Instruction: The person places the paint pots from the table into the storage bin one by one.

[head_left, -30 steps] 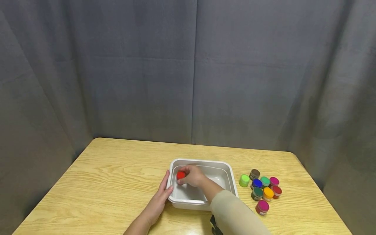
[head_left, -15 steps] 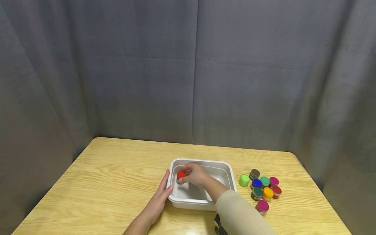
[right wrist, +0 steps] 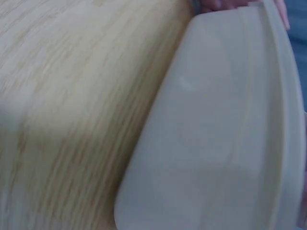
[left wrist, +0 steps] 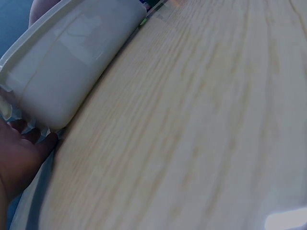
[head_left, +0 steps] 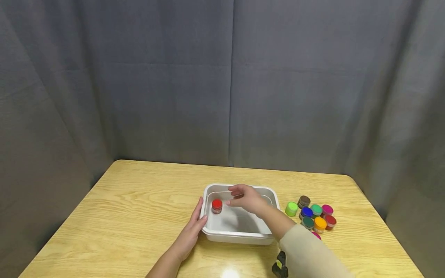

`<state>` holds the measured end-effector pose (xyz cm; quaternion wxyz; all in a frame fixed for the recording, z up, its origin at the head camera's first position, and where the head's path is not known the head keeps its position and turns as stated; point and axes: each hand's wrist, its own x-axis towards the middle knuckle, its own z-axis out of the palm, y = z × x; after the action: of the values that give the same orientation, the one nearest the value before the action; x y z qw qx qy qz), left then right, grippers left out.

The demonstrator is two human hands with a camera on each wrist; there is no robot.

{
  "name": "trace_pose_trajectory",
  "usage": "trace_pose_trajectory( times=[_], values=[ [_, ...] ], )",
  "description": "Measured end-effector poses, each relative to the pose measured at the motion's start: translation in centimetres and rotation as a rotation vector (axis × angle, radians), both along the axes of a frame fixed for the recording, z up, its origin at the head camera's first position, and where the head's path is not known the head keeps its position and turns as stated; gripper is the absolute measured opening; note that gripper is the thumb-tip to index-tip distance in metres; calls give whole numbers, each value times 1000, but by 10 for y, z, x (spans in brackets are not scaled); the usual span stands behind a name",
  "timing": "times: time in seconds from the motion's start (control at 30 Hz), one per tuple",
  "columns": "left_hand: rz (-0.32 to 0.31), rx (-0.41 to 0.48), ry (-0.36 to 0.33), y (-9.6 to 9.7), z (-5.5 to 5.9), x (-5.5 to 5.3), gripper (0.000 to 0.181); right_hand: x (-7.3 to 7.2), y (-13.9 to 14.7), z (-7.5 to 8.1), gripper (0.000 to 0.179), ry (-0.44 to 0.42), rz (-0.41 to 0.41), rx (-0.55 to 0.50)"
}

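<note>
A white plastic tub [head_left: 240, 238] stands on the table in the head view. My left hand [head_left: 189, 234] holds its left side, the thumb at the rim and the fingers along the outer wall. In the left wrist view, that hand's fingertips touch the tub's lower end. Inside the tub, near the left wall, a small jar with a red lid [head_left: 217, 206] stands upright. To the right of this jar and apart from it, my right hand [head_left: 248, 199] hovers over the tub, holding nothing, thumb and fingers spread.
Several small jars with coloured lids stand right of the tub, among them a light green jar [head_left: 291, 209], a brown-lidded jar [head_left: 304, 201] and an orange-lidded jar [head_left: 320, 224]. My right sleeve partly covers a magenta-lidded jar [head_left: 316, 235]. Grey curtains [head_left: 167, 85] surround the wooden table [head_left: 121, 216].
My right hand has let go of the red-lidded jar and moved up and to the right. The jar stays on the tub's floor. My left hand keeps its hold on the tub.
</note>
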<state>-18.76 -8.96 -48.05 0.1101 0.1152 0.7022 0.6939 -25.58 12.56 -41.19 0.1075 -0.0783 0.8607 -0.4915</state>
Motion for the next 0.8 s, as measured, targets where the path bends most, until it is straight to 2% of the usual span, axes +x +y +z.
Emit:
trace_pose_trajectory(
  times=[0.23,0.4,0.8],
  values=[
    [9,-14,4,-2,-3,-1,63,6,26,16,49,35,-7,23],
    [15,-25,8,-3,-4,-5,63,10,47,26,53,68,-10,-13],
    [15,-21,8,-1,-2,0,65,36,96,38,60,107,-65,45]
  ],
)
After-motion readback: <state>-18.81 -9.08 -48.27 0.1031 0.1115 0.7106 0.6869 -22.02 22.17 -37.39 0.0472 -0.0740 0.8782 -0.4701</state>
